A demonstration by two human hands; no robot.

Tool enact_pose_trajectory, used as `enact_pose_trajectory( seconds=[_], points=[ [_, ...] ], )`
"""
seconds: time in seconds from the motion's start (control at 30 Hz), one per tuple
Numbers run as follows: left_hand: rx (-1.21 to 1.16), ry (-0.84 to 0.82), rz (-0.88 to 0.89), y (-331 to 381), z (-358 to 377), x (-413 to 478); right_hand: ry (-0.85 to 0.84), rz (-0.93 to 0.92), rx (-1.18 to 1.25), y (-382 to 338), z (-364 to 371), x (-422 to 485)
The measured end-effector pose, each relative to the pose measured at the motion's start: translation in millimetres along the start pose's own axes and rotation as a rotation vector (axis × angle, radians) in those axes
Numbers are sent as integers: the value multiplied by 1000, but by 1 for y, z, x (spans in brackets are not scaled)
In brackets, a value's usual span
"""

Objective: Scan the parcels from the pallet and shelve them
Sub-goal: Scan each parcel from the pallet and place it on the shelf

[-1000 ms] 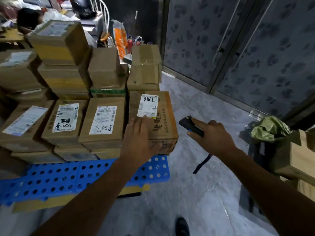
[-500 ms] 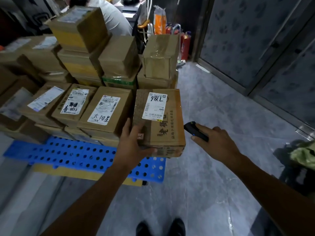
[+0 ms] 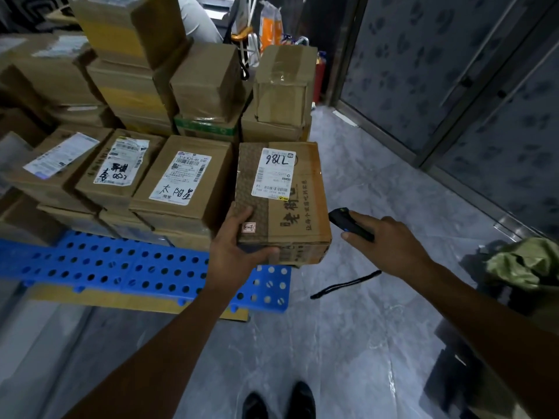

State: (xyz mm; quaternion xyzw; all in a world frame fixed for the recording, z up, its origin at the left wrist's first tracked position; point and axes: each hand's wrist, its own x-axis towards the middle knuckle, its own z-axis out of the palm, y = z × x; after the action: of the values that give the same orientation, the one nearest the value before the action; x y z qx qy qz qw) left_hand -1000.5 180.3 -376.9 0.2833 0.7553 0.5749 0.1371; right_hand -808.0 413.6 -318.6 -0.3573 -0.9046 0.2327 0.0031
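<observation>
A brown cardboard parcel (image 3: 290, 207) with a white label marked 786 sits at the right end of the front row on the blue perforated pallet (image 3: 121, 267). My left hand (image 3: 233, 249) grips its near left corner, thumb under the front edge and fingers along the side. My right hand (image 3: 390, 243) holds a small black scanner (image 3: 348, 225) just right of the parcel, its black wrist strap (image 3: 344, 285) hanging down. More labelled parcels (image 3: 181, 179) fill the row to the left, with taller stacks (image 3: 133, 65) behind.
A grey tiled floor (image 3: 302, 343) lies in front of the pallet. Patterned glass doors (image 3: 453, 86) stand at the right. A green bag (image 3: 526, 264) lies on boxes at the right edge. A person in white (image 3: 196, 22) is behind the stacks. My shoes (image 3: 278, 403) show below.
My left hand slid from the top of the 786 parcel to its near left corner and took hold. My view moved closer and turned left. The scanner hand stayed beside the parcel.
</observation>
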Motion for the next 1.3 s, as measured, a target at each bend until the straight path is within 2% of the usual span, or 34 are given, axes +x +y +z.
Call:
enact_pose_trajectory(
  seconds=[0.1, 0.2, 0.4, 0.53, 0.63, 0.9, 1.17, 1.3],
  points=[
    [-10, 35, 42, 1, 7, -8, 29, -12, -10, 3, -23, -9],
    [18, 66, 75, 6, 12, -17, 87, -140, -102, -4, -56, -19],
    [256, 90, 262, 24, 19, -48, 105, -500, -578, -16, -112, -42],
    [398, 119, 300, 40, 26, -79, 125, -557, -801, -11, -128, -62],
    [460, 135, 354, 52, 30, -106, 99, -550, -763, -6, -132, -80],
    [560, 242, 338, 79, 1, -176, 49, -651, -618, -24, -128, -116],
    [687, 377, 258, 60, -93, -253, -28, -812, -590, -95, -112, -142],
    [610, 443, 267, 56, -138, -281, -43, -879, -525, -149, -87, -161]
  ],
)
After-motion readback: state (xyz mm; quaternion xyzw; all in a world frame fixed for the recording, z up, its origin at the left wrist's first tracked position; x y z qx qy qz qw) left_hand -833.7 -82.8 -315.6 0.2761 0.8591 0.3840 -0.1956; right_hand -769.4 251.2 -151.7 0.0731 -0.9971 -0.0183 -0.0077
